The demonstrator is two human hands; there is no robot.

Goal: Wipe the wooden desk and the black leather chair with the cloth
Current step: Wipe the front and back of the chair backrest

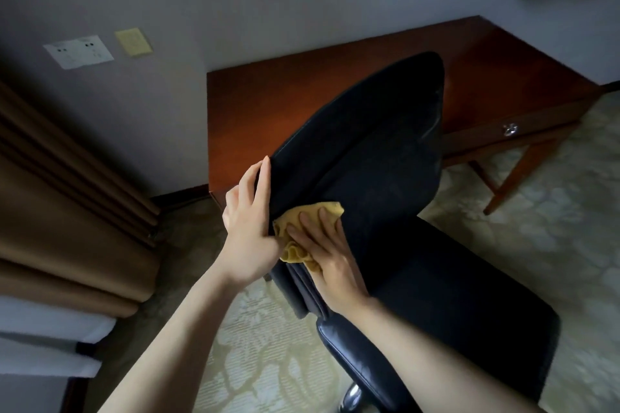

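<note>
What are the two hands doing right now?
Left hand: holds the black chair by its edge.
Right hand: open, flat, pressing the yellow cloth.

One wide head-worn view looks steeply down, close over the chair (385, 144). The desk (268, 104) lies just beyond, its edges seemingly lens-bent.

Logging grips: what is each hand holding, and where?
Left hand grips the black leather chair by its backrest's side edge. Right hand holds nothing; it presses the cloth flat against the backrest.
</note>
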